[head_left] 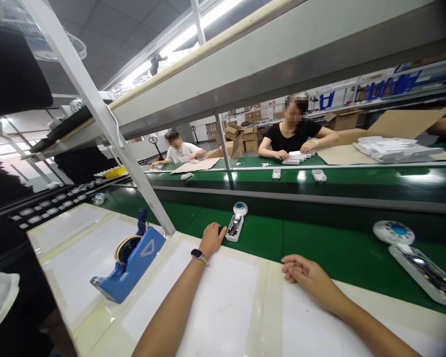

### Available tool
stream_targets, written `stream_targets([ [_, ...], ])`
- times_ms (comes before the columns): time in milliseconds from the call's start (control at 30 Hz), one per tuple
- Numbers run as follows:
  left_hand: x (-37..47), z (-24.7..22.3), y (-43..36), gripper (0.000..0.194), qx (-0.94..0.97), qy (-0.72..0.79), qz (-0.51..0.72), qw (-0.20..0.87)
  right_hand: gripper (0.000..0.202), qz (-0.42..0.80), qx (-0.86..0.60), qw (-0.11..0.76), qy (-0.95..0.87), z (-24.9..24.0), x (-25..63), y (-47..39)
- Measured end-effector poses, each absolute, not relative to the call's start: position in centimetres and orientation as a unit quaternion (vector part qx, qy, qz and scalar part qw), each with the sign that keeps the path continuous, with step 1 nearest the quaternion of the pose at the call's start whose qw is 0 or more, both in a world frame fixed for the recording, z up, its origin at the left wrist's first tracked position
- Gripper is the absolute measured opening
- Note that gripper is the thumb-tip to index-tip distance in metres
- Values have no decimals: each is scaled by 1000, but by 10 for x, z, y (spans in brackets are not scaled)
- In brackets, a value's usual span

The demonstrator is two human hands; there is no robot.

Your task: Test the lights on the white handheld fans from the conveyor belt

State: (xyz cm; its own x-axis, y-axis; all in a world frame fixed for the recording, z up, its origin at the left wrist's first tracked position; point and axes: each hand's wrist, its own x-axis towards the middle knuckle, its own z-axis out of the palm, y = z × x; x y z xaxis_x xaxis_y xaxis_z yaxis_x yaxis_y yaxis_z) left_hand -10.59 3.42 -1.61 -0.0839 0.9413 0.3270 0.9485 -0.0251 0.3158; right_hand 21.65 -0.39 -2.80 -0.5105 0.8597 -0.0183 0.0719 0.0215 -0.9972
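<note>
My left hand point(211, 239), with a watch on its wrist, rests at the belt's near edge. Its fingers are loosely spread, its fingertips close beside a white device point(235, 228) with a round, blue-centred head and an exposed circuit board; whether they touch it I cannot tell. My right hand point(306, 275) lies over the table edge, fingers loosely bent and nothing in them. A second such device point(425, 270) lies to the right on the green conveyor belt point(262, 233), apart from my right hand.
A blue tape dispenser point(134, 265) stands on the left of the white-covered table point(223, 307). A slanted metal post point(107, 124) rises beside it, under an overhead shelf point(245, 64). Across the belt, two people handle white parts; cardboard point(349, 153) and stacked white housings point(394, 148) lie there.
</note>
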Motion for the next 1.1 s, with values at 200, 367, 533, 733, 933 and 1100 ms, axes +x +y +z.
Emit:
stream_targets([
  [200, -102, -9, 31, 43, -702, -665, -254, -30, 21, 578, -364, 365, -633, -27, 213, -7],
  [367, -101, -4, 30, 41, -702, -655, -275, -57, 25, 363, -431, 503, -656, -26, 220, 3],
  [533, -102, -1, 34, 43, -691, -651, -303, -83, 32, 99, -551, 592, -579, -19, 263, 32],
  [733, -100, -4, 33, 54, -681, -642, -335, -104, 46, 28, -737, 398, -545, -19, 296, 48],
  [933, -104, -9, 36, 54, -625, -649, -406, -151, 41, 90, -736, 346, -575, -19, 309, 55],
  [1100, -116, -12, 46, 47, -515, -653, -493, -256, 53, 121, -763, 291, -565, -23, 319, 54],
])
